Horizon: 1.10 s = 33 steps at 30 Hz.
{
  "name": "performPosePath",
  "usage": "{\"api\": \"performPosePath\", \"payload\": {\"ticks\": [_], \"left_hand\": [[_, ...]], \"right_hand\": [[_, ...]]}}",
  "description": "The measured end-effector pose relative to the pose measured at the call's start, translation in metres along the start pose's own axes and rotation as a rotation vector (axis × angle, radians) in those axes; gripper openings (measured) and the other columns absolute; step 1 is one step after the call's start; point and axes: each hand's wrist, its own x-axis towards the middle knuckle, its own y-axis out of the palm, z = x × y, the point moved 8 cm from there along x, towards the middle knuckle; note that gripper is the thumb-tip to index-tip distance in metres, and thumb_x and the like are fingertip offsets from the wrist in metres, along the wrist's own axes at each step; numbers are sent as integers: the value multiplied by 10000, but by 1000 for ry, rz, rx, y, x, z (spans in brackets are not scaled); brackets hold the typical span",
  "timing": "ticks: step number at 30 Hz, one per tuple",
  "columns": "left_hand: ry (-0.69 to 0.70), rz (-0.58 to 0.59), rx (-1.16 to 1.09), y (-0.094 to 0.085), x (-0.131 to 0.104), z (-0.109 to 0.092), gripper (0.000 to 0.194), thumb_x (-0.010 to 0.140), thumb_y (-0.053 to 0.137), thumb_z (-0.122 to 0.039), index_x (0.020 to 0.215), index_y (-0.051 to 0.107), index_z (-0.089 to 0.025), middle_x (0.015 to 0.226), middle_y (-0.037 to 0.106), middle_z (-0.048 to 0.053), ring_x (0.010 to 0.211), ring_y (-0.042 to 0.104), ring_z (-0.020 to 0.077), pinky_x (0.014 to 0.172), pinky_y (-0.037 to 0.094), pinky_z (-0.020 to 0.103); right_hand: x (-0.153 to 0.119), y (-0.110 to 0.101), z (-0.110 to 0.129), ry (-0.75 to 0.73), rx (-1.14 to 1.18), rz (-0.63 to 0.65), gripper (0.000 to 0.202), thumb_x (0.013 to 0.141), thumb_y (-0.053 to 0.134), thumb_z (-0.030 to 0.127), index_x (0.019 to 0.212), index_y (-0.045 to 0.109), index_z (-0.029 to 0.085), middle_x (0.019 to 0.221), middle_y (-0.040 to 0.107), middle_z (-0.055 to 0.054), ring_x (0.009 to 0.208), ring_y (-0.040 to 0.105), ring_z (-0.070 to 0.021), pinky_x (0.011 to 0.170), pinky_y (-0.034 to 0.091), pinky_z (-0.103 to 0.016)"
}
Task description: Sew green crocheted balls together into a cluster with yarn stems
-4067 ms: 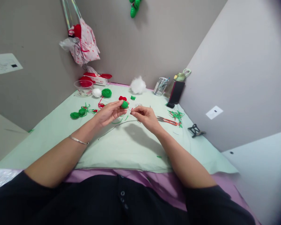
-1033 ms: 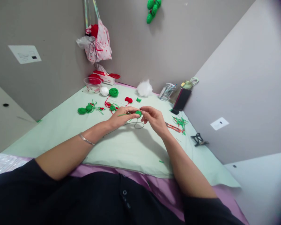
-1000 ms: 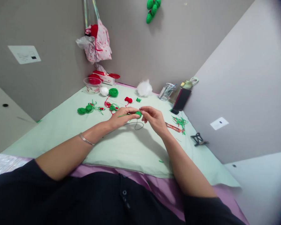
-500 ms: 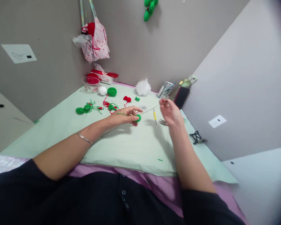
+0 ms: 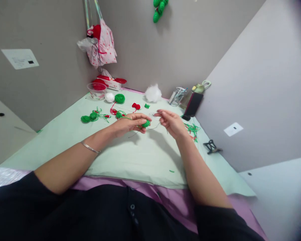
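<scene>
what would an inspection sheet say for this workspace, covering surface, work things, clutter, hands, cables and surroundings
surface: pale green cloth, creased at the near edge, with one short green yarn snippet on it
work things: small round green yarn piece; thin dark thread sagging between it and the right hand
clutter: tangled green and red yarn scraps, black plastic claw clip, fluffy white stuffing
left hand: grip closed on the yarn piece
right hand: fingers bent; grip contents too small to tell
cables: no power cable seen
surroundings: grey walls; pink red-dotted cloth bag hanging at back left
</scene>
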Motion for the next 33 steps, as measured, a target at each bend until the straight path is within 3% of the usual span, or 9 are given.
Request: {"api": "performPosePath", "payload": {"ticks": [2,4,7,10,12,15,17,25,33], "left_hand": [[5,-27,22,-3,2,2,352,787,800,-427,1022,743,-171,916,692,40,742,639,128,783,547,334],[11,-63,36,-7,3,5,367,790,795,-458,1002,745,-162,906,696,44,726,623,120,764,539,321],[1,-74,33,-9,4,8,380,792,792,-478,985,741,-156,912,698,47,707,614,115,760,533,323],[-21,-43,0,-7,3,7,357,781,812,-439,995,737,-162,867,682,26,711,622,118,766,530,321],[-36,-24,-30,-6,2,5,346,786,813,-413,1013,739,-164,890,687,29,716,626,116,772,528,320],[-53,-14,-69,-5,0,2,328,806,799,-402,1021,747,-160,927,706,48,723,626,112,787,531,317],[-52,-17,-91,-6,-1,0,319,813,795,-407,1014,754,-163,924,711,54,729,631,114,804,539,321],[-6,60,-50,-2,-4,-6,408,765,824,-294,1147,756,-168,1155,718,108,869,701,169,934,558,397],[122,-132,98,-16,3,-6,401,703,850,-290,1058,724,-152,922,732,49,786,704,174,825,562,374]], "right_hand": [[-10,39,-9,67,-157,178,391,787,772,516,904,693,151,733,683,-37,575,554,-94,520,422,-228],[-19,53,-10,87,-273,262,436,832,703,583,837,672,149,669,647,-27,550,528,-101,520,398,-244],[-29,51,1,65,-410,356,445,883,646,585,825,682,145,539,481,43,510,376,-80,517,312,-243],[-34,43,5,101,-436,492,412,893,663,545,904,719,137,562,404,56,549,332,-85,532,280,-242],[-30,31,11,98,-301,436,368,878,696,518,874,700,149,566,343,66,543,285,-87,517,266,-239],[-18,5,22,33,-8,200,299,824,764,457,811,638,187,574,227,86,532,173,-92,469,224,-223],[-13,-7,24,4,104,107,276,787,798,413,801,621,201,579,201,87,531,145,-98,440,213,-208],[-9,-10,24,17,168,37,205,839,744,360,806,602,216,583,162,88,490,166,-97,392,284,-178],[-14,-4,41,-111,178,6,196,838,744,358,804,613,216,591,151,86,489,131,-90,395,277,-176]]}}
